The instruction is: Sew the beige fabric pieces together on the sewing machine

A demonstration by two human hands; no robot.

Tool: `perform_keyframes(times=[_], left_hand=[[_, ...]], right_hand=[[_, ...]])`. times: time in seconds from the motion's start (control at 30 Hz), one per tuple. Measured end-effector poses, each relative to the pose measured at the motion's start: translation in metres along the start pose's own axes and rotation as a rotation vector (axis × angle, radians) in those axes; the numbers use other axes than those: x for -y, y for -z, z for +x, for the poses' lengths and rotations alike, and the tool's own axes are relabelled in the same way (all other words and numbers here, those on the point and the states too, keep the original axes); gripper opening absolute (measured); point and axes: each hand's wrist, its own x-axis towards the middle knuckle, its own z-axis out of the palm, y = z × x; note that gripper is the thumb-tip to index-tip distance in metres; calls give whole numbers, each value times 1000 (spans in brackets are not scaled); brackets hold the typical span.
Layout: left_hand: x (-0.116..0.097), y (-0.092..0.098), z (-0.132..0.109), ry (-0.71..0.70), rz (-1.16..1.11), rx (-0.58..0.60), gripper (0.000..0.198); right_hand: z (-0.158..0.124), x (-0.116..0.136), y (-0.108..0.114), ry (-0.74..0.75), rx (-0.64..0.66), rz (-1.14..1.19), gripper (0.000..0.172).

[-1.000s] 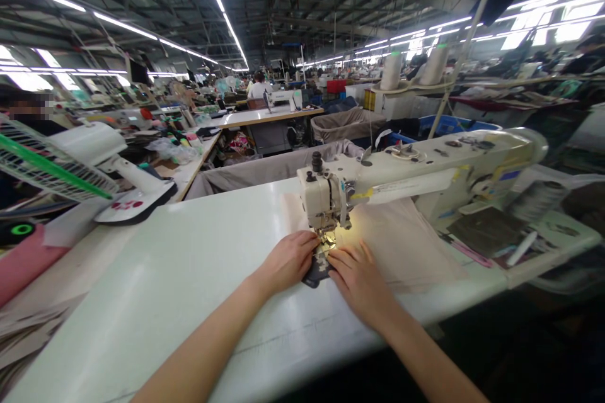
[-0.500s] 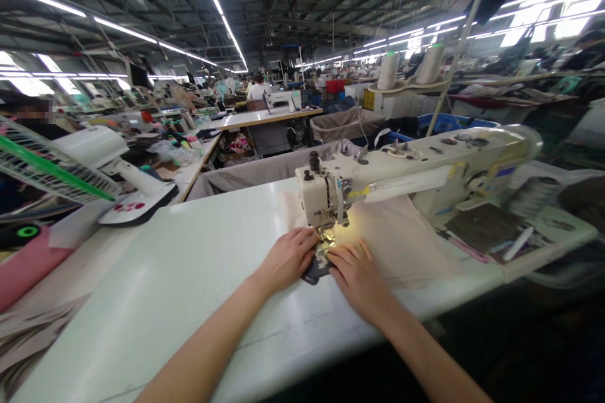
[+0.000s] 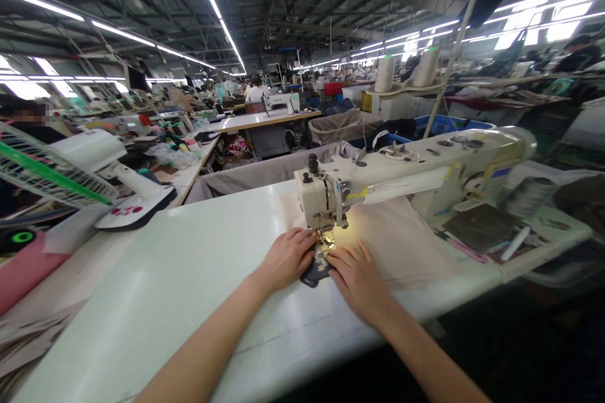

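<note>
In the head view, a pale beige cloth (image 3: 401, 239) lies on the white tabletop (image 3: 189, 283), under the arm of an industrial sewing machine (image 3: 406, 167) and right of the lit presser foot (image 3: 327, 239). Its visible part stretches from the needle area toward the right, one corner pointing to the table's near right; the machine head covers some of it, so I cannot tell its full long axis. The left hand (image 3: 289, 258) is palm down, fingers together and bent, tips just beside the presser foot; whether they pinch anything is hidden. The right hand (image 3: 360, 280) rests on the cloth's near left part, fingers nearly straight and slightly parted; I cannot tell if it grips an edge. Between them sits a dark plate (image 3: 312, 276).

The tabletop spreads broadly leftward toward a fan (image 3: 92, 151), and its near edge runs below both wrists. Rightward, the machine's pillar, pink-handled snips (image 3: 467, 250) and a thread cone (image 3: 528, 196) narrow the room.
</note>
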Motion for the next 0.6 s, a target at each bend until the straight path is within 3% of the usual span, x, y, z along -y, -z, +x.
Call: perform_keyframes(times=[0.3,0.43,0.6], left_hand=[[-8,5,-3,52,-21,40,27],[-21,3,-10,45,-166,86,26],[-41,2,-14,70,-57,39,21]], right_hand=[[1,2,4,-14,14,47,22],[0,6,7,-23,3,91,20],[0,9,6,-6,22,80,17]])
